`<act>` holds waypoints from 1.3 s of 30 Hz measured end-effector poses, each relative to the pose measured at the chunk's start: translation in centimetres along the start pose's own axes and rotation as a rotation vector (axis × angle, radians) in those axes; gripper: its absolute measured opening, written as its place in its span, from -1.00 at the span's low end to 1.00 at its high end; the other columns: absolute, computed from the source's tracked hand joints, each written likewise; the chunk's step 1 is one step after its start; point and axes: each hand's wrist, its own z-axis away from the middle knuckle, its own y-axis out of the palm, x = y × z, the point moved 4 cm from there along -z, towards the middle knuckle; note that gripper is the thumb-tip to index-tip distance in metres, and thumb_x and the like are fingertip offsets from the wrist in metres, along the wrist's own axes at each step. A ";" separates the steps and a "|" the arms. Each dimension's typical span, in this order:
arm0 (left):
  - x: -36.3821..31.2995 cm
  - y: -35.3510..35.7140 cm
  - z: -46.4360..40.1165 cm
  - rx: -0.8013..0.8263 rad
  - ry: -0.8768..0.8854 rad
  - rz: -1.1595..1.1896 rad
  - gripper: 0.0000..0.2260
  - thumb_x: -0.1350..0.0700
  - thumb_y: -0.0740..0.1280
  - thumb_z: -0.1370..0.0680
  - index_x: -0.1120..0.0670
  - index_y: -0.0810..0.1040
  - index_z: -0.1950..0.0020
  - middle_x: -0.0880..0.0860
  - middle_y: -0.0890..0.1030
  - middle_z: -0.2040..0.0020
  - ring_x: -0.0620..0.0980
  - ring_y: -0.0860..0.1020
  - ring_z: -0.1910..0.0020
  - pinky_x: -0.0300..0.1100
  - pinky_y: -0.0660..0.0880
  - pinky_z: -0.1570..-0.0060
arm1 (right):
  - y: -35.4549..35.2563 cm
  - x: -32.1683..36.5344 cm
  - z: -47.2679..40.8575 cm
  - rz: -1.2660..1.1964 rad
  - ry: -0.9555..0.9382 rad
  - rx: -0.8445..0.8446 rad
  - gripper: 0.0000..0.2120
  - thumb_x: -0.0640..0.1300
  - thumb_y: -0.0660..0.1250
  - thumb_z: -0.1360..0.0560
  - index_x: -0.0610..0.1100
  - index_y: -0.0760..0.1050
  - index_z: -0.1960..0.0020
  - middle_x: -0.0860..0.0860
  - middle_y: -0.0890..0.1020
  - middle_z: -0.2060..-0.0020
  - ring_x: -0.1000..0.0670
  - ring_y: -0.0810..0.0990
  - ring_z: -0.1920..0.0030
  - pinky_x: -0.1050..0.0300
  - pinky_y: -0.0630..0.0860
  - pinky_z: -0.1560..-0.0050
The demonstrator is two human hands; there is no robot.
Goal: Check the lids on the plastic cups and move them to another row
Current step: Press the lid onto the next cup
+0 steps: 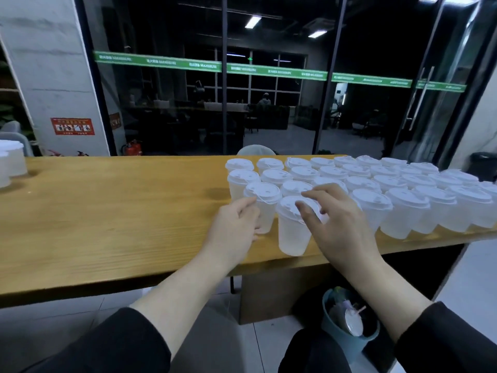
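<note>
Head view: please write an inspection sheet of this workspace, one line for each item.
Surface: wooden table, long, with bare wood on its left part.
Job's things: many lidded cups in rows at right; front cup near the edge.
Clutter: more white cups at far left.
Grips: left hand curled round a side cup; right hand on the front cup's lid, fingers spread.
Cables: nothing seen.
Surroundings: glass wall, dark room behind; bin on the floor.

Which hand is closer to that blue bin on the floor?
Right. The right hand is at the cups almost straight above the blue bin; the left hand is farther left, holding a cup.
</note>
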 end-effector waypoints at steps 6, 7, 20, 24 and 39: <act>-1.9 -10.8 -2.2 -0.264 0.064 -0.145 -0.81 0.08 0.19 -0.70 -0.06 0.59 -0.17 -0.06 0.69 0.01 -0.09 0.68 0.01 0.08 0.66 -0.05 | 5.0 9.6 -5.6 -0.284 -0.158 0.069 -0.72 0.11 0.29 -0.61 0.00 0.63 -0.19 0.19 0.56 -0.10 0.15 0.53 -0.07 0.22 0.45 0.01; -1.8 -13.3 -2.7 -0.319 0.056 -0.169 -0.81 0.07 0.19 -0.71 -0.05 0.59 -0.18 -0.04 0.69 0.02 -0.07 0.68 0.01 0.10 0.65 -0.06 | 6.6 11.4 -6.6 -0.320 -0.172 0.086 -0.71 0.12 0.28 -0.61 0.01 0.63 -0.19 0.18 0.57 -0.10 0.14 0.54 -0.08 0.21 0.47 0.01; 9.4 -49.7 -2.8 -1.107 -0.161 -0.167 -0.77 0.06 0.19 -0.60 0.05 0.59 0.17 0.05 0.68 0.24 0.19 0.69 0.13 0.18 0.64 0.09 | 36.4 32.5 -9.9 -0.625 -0.168 0.445 -0.80 0.05 0.29 -0.64 0.00 0.64 -0.13 0.17 0.60 -0.09 0.12 0.55 -0.15 0.17 0.44 -0.13; 13.0 -55.3 -5.4 -1.098 -0.217 -0.223 -0.77 0.05 0.19 -0.64 0.04 0.59 0.10 0.11 0.68 0.15 0.22 0.66 0.08 0.16 0.64 0.07 | 44.3 37.9 -10.2 -0.671 -0.193 0.520 -0.80 0.03 0.31 -0.63 0.02 0.62 -0.18 0.18 0.57 -0.10 0.11 0.54 -0.17 0.14 0.46 -0.13; 20.4 -65.1 -20.7 -0.913 -0.146 -0.336 -0.56 -0.05 0.13 -0.75 0.08 0.31 -0.60 0.08 0.44 -0.53 0.09 0.39 -0.51 -0.17 0.31 -0.33 | 65.5 48.9 -22.3 -0.881 -0.001 0.633 -0.15 0.11 0.49 -0.51 -0.04 0.13 -0.64 -0.09 0.48 -0.44 -0.03 0.46 -0.42 0.10 0.40 -0.28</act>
